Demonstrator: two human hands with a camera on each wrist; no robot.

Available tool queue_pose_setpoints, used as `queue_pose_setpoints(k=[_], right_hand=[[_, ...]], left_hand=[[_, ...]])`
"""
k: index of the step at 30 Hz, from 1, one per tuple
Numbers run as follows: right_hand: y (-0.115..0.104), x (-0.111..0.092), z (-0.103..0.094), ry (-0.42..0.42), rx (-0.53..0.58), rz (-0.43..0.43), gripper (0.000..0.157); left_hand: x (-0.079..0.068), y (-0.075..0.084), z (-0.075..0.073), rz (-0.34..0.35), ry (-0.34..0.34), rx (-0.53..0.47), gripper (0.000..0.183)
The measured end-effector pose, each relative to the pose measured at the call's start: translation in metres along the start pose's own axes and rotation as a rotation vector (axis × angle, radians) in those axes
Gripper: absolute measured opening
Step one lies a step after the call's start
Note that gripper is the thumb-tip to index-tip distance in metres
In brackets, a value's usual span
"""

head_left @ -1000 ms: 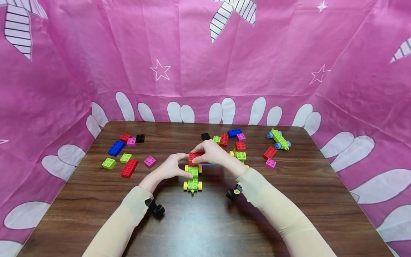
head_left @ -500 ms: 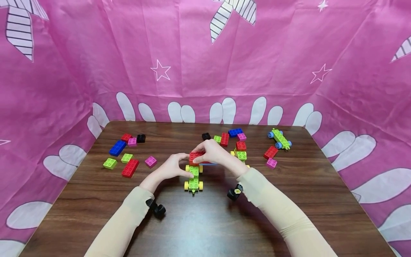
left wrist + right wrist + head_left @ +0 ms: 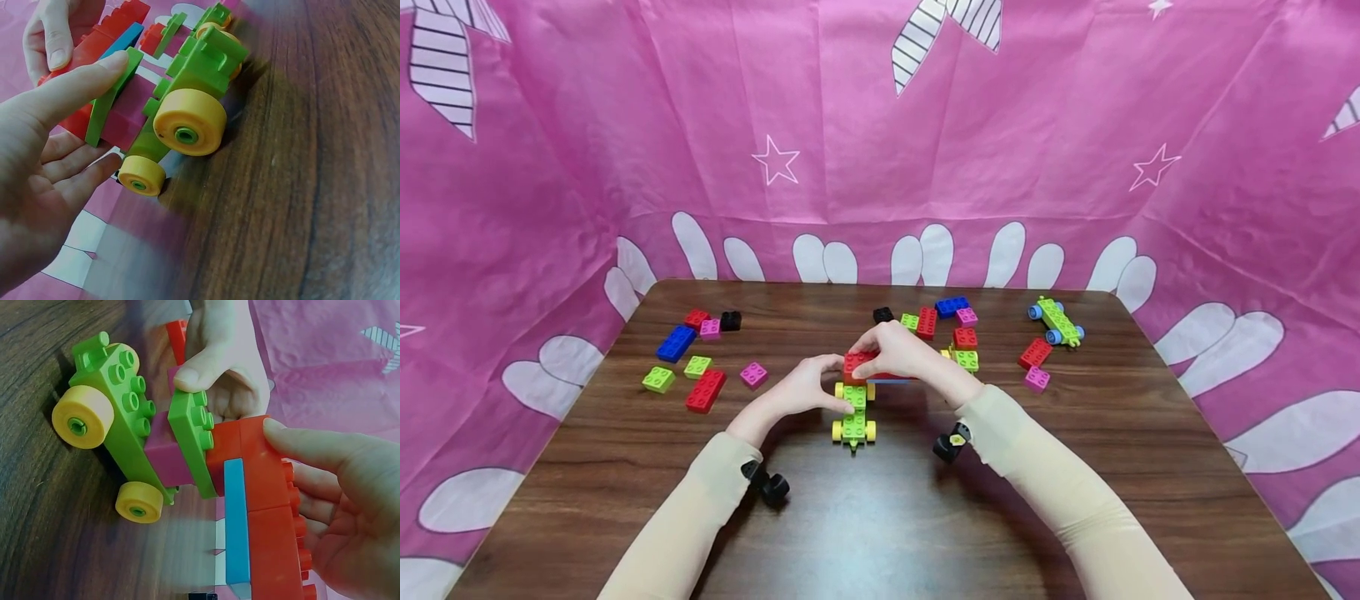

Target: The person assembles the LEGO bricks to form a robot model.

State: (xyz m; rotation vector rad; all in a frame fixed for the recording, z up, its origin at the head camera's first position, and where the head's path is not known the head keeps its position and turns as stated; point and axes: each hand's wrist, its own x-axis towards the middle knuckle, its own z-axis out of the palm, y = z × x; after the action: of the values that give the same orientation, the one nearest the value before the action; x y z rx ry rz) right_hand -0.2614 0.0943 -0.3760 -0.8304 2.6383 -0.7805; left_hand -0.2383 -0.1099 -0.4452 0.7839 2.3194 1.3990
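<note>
A lime-green wheeled base (image 3: 122, 419) with yellow wheels stands on the table, carrying a stack of building bricks. A pink brick (image 3: 167, 453) sits on it, then a green brick (image 3: 184, 434), with red bricks (image 3: 269, 469) above. A flat blue piece (image 3: 236, 519) lies under the red bricks' overhang. My left hand (image 3: 805, 387) holds the green brick, its thumb on the near edge and its fingers on the other side. From the right, my right hand (image 3: 891, 354) grips the red bricks between thumb and fingers; the head view hides part of them behind it.
Loose bricks lie on the left, among them a red brick (image 3: 706, 390), a blue brick (image 3: 676, 343) and a pink brick (image 3: 754, 375). Behind my right wrist is another green piece (image 3: 967, 360). A blue-wheeled base (image 3: 1057, 321) stands back right. Pink cloth (image 3: 880, 167) surrounds the table.
Both hands keep their hold on the stack with no clear movement. Only the head view shifts very slightly.
</note>
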Motion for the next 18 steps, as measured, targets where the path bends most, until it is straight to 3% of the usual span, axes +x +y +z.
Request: queue_pose_setpoints(k=[13,18], right_hand=[[-0.0024,-0.0012,-0.0034,-0.04,-0.072,-0.077,0.033],[-0.003,-0.005,-0.0067,-0.049,-0.062,-0.101,0.04]], left_hand=[[-0.0036,0.0002,-0.0006,-0.006,0.015,0.066,0.073],[-0.005,0.0009,-0.0033,0.004,0.015,0.112,0.081]])
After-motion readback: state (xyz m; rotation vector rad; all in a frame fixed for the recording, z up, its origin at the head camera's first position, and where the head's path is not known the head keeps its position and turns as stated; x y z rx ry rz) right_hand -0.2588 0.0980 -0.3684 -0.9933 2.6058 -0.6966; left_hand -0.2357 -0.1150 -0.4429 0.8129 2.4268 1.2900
